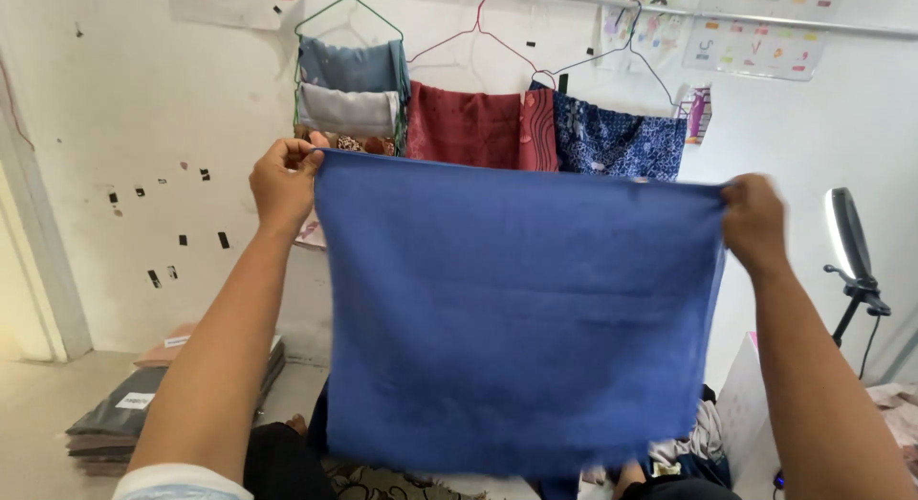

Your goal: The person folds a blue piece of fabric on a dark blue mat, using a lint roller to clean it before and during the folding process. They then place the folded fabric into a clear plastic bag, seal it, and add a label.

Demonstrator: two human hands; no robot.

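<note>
A plain blue cloth hangs spread out flat in front of me, stretched between both hands. My left hand pinches its upper left corner. My right hand grips its upper right corner, a little lower than the left. The cloth's bottom edge hangs loose above my lap and hides most of what lies behind it.
Behind the cloth, wire hangers on a wall rail carry folded fabrics: grey-blue, dark red and patterned navy. A stack of packaged fabrics lies on the floor at left. A ring light on a stand is at right.
</note>
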